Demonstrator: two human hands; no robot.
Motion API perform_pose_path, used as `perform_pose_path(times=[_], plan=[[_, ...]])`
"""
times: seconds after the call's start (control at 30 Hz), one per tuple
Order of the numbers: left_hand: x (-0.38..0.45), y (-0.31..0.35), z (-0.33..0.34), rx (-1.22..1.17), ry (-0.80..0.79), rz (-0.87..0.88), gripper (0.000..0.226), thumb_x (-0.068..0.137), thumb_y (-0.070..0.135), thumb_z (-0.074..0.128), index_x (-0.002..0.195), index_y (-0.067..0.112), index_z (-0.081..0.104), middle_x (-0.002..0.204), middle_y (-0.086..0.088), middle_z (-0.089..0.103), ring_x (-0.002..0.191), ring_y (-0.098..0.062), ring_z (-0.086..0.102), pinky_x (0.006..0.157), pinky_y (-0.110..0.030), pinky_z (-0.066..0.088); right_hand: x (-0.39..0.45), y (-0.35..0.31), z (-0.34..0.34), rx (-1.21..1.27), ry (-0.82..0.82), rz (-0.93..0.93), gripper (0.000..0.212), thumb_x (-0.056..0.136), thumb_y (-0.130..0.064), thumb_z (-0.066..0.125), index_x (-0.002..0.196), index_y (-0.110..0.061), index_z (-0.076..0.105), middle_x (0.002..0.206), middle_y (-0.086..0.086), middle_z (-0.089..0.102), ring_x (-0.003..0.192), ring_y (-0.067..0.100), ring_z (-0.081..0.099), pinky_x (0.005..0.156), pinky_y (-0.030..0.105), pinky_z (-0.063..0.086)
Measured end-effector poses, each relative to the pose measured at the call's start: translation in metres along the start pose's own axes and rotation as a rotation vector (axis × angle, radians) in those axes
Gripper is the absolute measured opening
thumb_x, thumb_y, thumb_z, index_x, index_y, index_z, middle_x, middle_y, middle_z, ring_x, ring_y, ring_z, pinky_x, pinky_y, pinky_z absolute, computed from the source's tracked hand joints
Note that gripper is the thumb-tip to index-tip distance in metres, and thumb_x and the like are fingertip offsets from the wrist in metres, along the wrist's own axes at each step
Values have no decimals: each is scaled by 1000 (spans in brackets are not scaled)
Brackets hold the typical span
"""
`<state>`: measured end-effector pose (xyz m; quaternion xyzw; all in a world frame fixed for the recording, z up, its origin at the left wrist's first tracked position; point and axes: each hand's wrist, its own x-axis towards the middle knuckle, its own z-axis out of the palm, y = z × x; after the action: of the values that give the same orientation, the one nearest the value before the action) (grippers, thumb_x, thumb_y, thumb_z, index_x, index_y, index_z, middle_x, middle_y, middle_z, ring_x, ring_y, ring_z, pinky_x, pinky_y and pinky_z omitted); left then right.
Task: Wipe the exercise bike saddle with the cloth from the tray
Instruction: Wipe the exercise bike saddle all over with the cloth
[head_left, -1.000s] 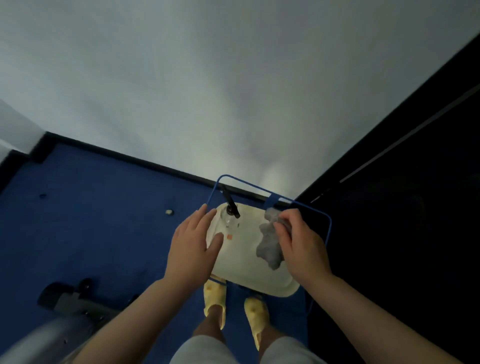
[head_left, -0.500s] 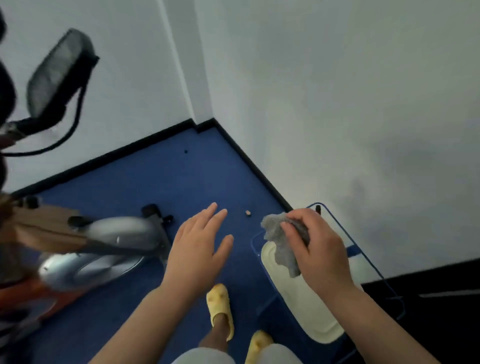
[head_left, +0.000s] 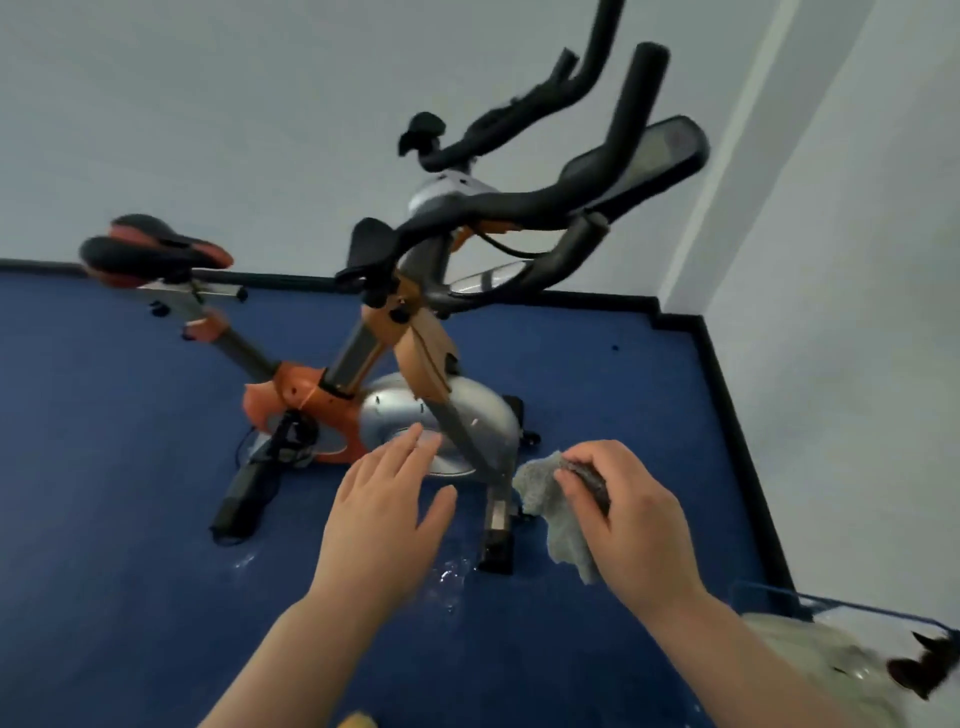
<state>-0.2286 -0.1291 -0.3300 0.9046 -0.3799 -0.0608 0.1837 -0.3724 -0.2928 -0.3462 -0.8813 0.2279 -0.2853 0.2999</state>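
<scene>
My right hand (head_left: 626, 525) grips a grey cloth (head_left: 556, 512), which hangs bunched from my fingers in the air. My left hand (head_left: 387, 512) floats beside it with straight, spread fingers and holds nothing. The exercise bike (head_left: 395, 364) stands ahead on the blue floor, orange and silver. Its black and orange saddle (head_left: 150, 249) is at the far left, well above and left of both hands. The pale tray (head_left: 810, 660) in its blue wire stand sits at the bottom right, behind my right arm.
Black handlebars (head_left: 545, 202) and a console screen (head_left: 654, 161) rise at the top right. A silver flywheel cover (head_left: 467, 415) lies just beyond my hands. A spray bottle nozzle (head_left: 919, 670) rests on the tray. White walls meet at the right corner.
The view has swung left from the tray to the whole bike. My right hand lifted the cloth off the tray and carried it leftward; my left hand stayed open alongside.
</scene>
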Motion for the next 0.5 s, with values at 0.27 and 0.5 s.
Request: perform_pose_path(times=[0.27,0.5], plan=[[-44,-149,-70,-19,99,-240,56,91,48,40,143,36,26,153,17,20,140,-10,19,114,-28,13,37,-112,125,9,-141,-162,3,92,-28,60,93,-25,60,88,-17,59,74,6,58,55,24,49],[-53,-252,-116,0,140,-320,54,92,47,38,144,35,26,153,16,21,139,-9,18,113,-27,13,65,-191,212,32,-227,-229,2,91,-27,61,93,-27,61,91,-16,59,82,3,58,63,21,50]])
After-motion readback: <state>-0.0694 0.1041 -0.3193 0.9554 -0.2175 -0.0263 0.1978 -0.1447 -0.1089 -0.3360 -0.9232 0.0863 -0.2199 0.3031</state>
